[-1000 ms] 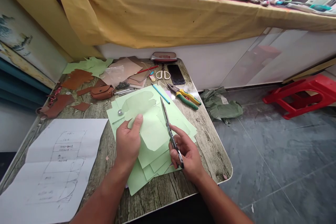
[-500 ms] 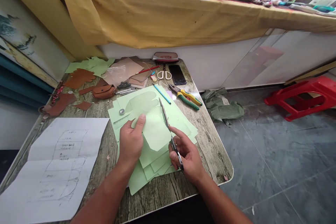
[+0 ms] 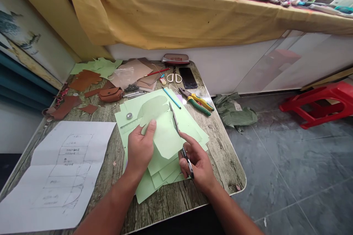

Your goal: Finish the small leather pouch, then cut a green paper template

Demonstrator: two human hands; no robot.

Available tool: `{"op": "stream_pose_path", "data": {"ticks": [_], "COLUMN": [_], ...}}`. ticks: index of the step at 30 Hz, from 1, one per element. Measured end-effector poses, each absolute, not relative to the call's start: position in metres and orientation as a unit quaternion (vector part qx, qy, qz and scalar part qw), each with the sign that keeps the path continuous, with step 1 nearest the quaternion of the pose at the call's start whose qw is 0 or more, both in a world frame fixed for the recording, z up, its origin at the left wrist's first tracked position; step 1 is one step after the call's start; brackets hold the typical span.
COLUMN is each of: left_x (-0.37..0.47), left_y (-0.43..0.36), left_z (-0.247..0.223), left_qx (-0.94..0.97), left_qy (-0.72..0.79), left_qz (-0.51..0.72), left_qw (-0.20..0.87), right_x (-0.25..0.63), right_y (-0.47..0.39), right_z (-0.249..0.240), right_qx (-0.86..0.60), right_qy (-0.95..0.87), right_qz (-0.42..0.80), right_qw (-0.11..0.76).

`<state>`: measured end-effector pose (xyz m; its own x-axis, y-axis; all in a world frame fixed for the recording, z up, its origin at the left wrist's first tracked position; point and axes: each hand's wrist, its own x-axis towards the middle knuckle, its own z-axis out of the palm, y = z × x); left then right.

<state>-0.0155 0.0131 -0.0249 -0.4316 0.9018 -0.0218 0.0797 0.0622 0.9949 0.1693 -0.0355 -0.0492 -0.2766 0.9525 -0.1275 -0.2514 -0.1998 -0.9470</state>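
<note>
My left hand point(image 3: 141, 146) pinches a pale green paper piece point(image 3: 167, 136) with a rounded outline, thumb on top. In my right hand point(image 3: 196, 159) are dark-handled scissors point(image 3: 174, 119), their blades pointing away from me along the piece's right edge and the index finger stretched along them. Underneath lies a stack of green sheets point(image 3: 146, 191), fanned unevenly on the wooden table. A small round metal object point(image 3: 129, 116) and a blue pen point(image 3: 172, 98) rest on the stack.
A white sheet with a pencil drawing point(image 3: 57, 154) lies at the left. Pliers point(image 3: 196, 102), a phone point(image 3: 188, 78), white-handled scissors point(image 3: 174, 78) and a brown leather pouch point(image 3: 111, 94) sit farther back. A red stool point(image 3: 320, 104) stands on the floor at right.
The green piece has shifted slightly right with my left hand. The scissor blades look closer together than before. The whole view has moved a little.
</note>
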Motion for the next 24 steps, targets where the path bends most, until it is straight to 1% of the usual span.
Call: {"op": "stream_pose_path", "data": {"ticks": [17,24], "left_x": [-0.011,-0.003], "left_y": [0.010,0.008], "left_z": [-0.027,-0.030], "left_qx": [0.384,0.390], "left_qy": [0.620,0.607], "left_qz": [0.546,0.544], "left_qw": [0.412,0.427], "right_x": [0.170,0.169], "right_y": [-0.037,-0.037], "right_z": [-0.051,-0.053], "right_qx": [-0.421,-0.425], "right_qy": [-0.447,-0.436], "right_qz": [0.652,0.647], "right_qw": [0.446,0.459]}}
